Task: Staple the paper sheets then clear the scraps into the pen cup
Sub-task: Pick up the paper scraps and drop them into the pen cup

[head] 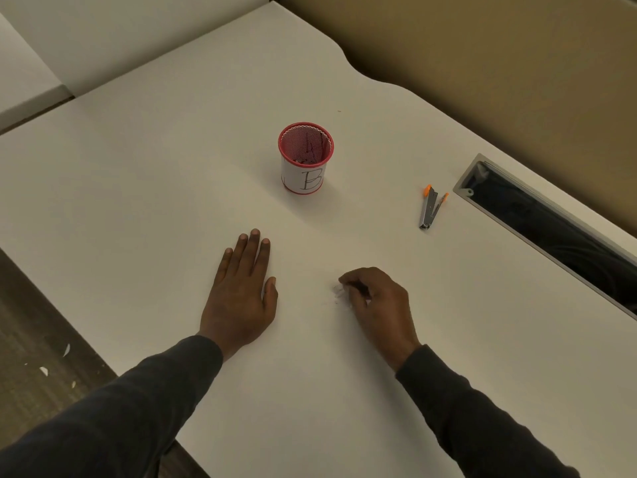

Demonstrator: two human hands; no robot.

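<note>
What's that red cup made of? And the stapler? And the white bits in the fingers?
The pen cup looks like red-painted wire mesh: tiny holes show in its wall. Its white band marked B is probably paper. The stapler looks like shiny bare metal, grey and glinting, with orange tips, likely plastic. The scraps the right hand pinches look like crumpled white paper, though blurred.

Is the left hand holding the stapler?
No: the left hand lies flat on the desk, while the stapler lies untouched far to its right.
</note>
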